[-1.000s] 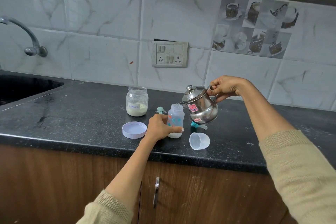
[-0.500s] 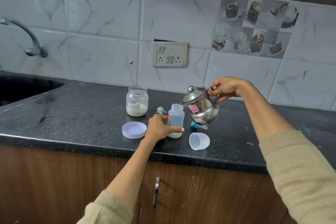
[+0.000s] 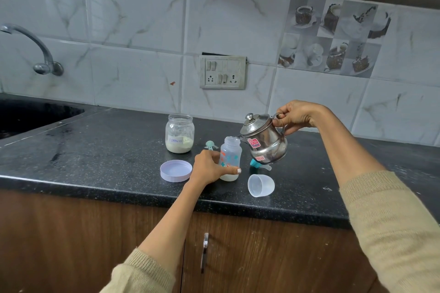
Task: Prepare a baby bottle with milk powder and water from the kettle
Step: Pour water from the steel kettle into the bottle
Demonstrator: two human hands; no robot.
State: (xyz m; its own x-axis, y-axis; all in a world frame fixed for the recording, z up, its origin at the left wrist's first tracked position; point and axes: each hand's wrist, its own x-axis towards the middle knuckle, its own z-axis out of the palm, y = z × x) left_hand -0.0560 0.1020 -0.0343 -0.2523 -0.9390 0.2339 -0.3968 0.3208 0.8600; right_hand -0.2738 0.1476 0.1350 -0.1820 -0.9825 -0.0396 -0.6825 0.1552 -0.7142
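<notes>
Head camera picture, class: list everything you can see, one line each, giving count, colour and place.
Baby bottle: one, clear with printed shapes, upright on counter.
Kettle: one, steel, tilted, spout at the bottle's mouth.
Formula jar: one, glass, open, behind the bottle.
Jar lid: one, lilac, left of the bottle.
Cap: one, clear, on its side, front right.
Teat ring: one, teal, under the kettle.
Scoop: one, pale green, behind left hand.
Counter: one, black.
Tap: one, chrome, far left.
Socket plate: one, white, on wall.
Left hand: holds the bottle.
Right hand: grips kettle's handle.

Jar (image 3: 179,133) behind lid (image 3: 176,170), bottle (image 3: 230,158) right, kettle (image 3: 264,141) beyond
</notes>
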